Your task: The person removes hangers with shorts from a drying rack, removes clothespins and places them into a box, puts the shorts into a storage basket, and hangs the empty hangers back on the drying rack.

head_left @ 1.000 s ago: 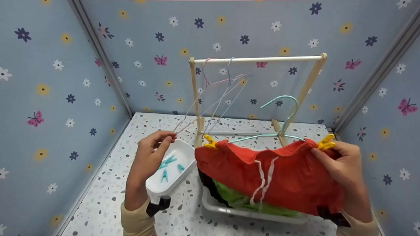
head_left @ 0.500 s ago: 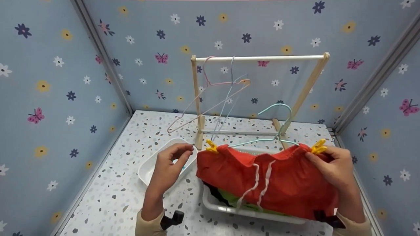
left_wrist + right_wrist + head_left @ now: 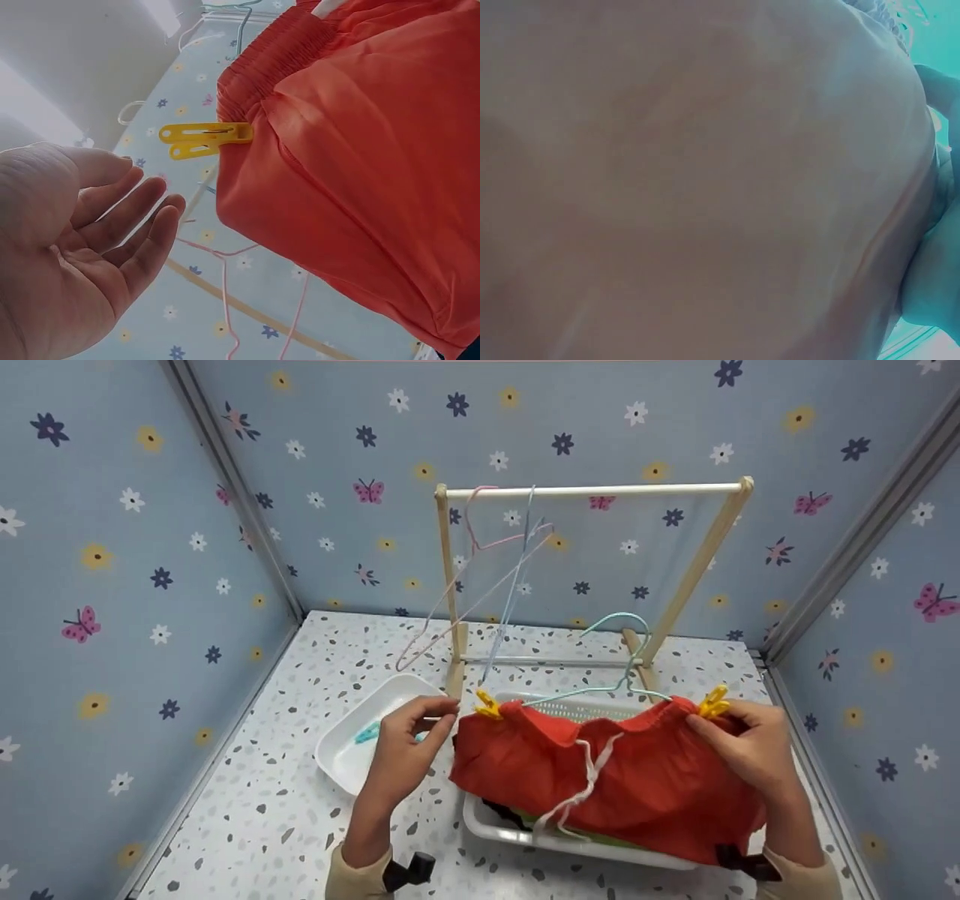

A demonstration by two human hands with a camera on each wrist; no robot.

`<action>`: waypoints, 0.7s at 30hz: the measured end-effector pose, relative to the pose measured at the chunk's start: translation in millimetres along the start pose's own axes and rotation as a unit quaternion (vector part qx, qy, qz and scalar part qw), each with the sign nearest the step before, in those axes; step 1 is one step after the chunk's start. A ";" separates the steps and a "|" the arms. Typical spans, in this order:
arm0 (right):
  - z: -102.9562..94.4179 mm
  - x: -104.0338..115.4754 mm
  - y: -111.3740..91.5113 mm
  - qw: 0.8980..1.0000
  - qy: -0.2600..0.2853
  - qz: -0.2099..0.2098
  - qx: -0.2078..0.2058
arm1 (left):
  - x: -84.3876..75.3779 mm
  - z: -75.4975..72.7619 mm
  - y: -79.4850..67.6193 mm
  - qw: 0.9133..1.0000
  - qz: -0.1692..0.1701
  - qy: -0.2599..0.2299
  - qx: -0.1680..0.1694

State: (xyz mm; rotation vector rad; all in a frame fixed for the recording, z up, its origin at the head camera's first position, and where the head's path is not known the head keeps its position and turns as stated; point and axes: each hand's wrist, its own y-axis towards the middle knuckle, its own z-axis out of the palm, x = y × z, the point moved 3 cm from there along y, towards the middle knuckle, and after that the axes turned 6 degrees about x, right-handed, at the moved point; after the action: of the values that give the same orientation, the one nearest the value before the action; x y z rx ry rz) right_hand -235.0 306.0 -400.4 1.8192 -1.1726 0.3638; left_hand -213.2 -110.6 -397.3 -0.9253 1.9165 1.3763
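Note:
Red shorts (image 3: 600, 795) with a white drawstring (image 3: 577, 799) hang from a mint-green wire hanger (image 3: 628, 679). A yellow clothespin (image 3: 488, 705) clips the waistband at the left, another yellow clothespin (image 3: 713, 702) at the right. My right hand (image 3: 754, 746) pinches the waistband beside the right clothespin, thumb in front. Just left of the shorts, my left hand (image 3: 409, 750) is raised with loosely bent fingers and nothing in it. The left wrist view shows a gap between its fingertips (image 3: 176, 202) and the left clothespin (image 3: 206, 136). Blurred cloth (image 3: 705, 180) fills most of the right wrist view.
Below the shorts stands a white basket (image 3: 480, 826) holding dark and green clothes. A white tray (image 3: 324, 761) with teal clothespins (image 3: 367, 733) lies at the left. Behind is a wooden rack (image 3: 697, 566); a pink hanger (image 3: 427, 619) and a blue hanger (image 3: 517, 574) hang from its rod (image 3: 637, 490).
My left hand has moved away from the pink hanger, rightward and down toward the shorts. My right hand has shifted the shorts and mint-green hanger slightly left and lower. The hung hangers have swung.

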 end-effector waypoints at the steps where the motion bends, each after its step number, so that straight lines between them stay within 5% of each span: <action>1: 0.7 -1.8 -0.2 1.000 -0.002 -0.003 0.000 | 2.9 0.6 0.2 1.000 -0.005 -0.001 0.002; 11: 8.1 -12.1 -5.5 1.000 -0.017 -0.024 0.011 | 29.6 9.7 3.0 0.998 -0.039 0.022 0.037; 21: 15.2 16.7 -9.4 0.996 -0.037 -0.070 0.027 | 82.6 24.9 -2.3 0.995 -0.072 0.033 0.062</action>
State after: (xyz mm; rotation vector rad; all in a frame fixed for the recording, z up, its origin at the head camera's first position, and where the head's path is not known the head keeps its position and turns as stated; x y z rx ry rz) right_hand -222.1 285.5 -402.7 1.9644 -1.0864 0.2509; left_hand -257.4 -103.2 -471.1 -1.0377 1.9191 1.1438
